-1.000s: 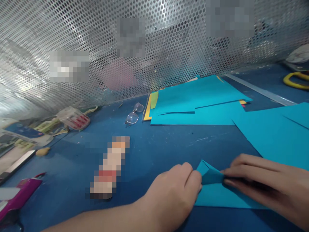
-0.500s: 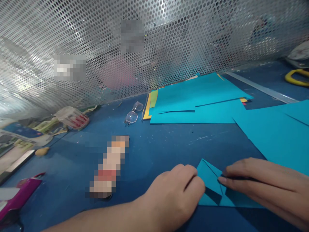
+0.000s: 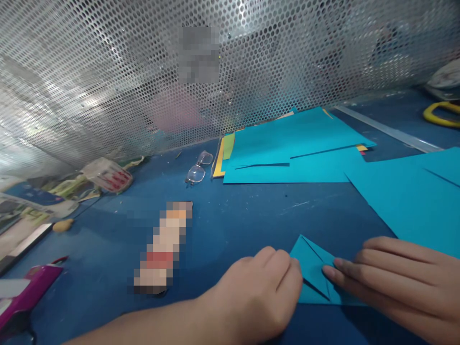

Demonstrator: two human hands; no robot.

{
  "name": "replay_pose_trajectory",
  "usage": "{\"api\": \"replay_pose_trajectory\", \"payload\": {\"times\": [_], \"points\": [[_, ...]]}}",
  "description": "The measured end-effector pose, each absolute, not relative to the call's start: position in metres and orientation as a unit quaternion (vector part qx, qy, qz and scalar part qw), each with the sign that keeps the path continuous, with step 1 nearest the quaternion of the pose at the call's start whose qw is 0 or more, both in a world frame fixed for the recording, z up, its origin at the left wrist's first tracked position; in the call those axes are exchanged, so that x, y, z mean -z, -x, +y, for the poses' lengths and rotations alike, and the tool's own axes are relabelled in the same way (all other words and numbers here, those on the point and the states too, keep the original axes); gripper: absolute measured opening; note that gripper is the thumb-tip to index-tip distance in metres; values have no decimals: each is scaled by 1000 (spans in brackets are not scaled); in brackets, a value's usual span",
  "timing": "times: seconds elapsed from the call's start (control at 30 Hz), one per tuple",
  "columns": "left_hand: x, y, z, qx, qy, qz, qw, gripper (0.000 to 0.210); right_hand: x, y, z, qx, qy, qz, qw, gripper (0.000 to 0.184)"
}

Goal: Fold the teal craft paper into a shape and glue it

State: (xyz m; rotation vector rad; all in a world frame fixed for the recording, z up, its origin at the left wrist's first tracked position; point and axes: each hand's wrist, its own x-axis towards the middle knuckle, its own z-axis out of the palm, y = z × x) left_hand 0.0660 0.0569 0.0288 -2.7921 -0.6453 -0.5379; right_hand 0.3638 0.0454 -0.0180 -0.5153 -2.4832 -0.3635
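Observation:
A small piece of blue paper (image 3: 314, 256), folded to a point at its top, lies at the lower right of the head view. My left hand (image 3: 264, 290) is curled closed at its left edge, with the fingertips hidden behind the knuckles. From the right, my right hand (image 3: 402, 278) reaches over the paper with its fingers stretched out. Two of its fingertips press on the paper beside a crease. A dark gap shows under the edge of a folded flap between the hands.
Large blue sheets (image 3: 287, 139) lie behind, with another blue sheet (image 3: 413, 191) at the right. Glasses (image 3: 196, 173), a blurred-out long object (image 3: 161, 249), a clear cup (image 3: 111, 175), a purple tool (image 3: 34, 292) and a yellow handle (image 3: 440, 114) lie around. A perforated metal screen (image 3: 143, 62) rises behind.
My right hand has turned flatter, and its fingertips lie on the paper's flap. The gap beneath the flap is narrower. My left hand has shifted slightly left.

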Motion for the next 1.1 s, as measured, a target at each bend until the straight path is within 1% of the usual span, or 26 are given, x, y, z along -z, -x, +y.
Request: {"api": "replay_pose_trajectory", "payload": {"times": [0.1,0.2,0.33,0.43,0.5,0.63,0.7,0.77,0.93,1.03,1.1], "points": [[-31,-66,55,156,960,-204,108,28,30,-365,36,129,218,-926,280,46],[-31,-65,54,134,965,-194,113,23,42,-368,29,112,232,-920,297,44],[-31,-66,53,150,962,-193,122,29,50,-369,26,76,262,-899,342,46],[-33,-68,52,193,952,-189,145,37,53,-368,25,64,268,-896,348,49],[-35,-69,51,206,947,-187,160,37,54,-371,24,56,276,-894,348,51],[-38,-67,49,197,948,-177,174,31,49,-379,26,63,277,-905,317,58],[-38,-66,49,188,950,-168,186,30,43,-382,30,84,250,-919,293,69],[-37,-65,48,179,949,-164,202,30,37,-382,34,102,228,-928,275,76],[-35,-68,46,177,946,-188,195,36,34,-378,35,121,219,-936,249,73],[-38,-70,46,165,946,-174,216,29,38,-378,29,151,225,-934,231,73],[-42,-71,45,153,945,-166,236,25,40,-380,25,168,221,-934,224,70]]}}
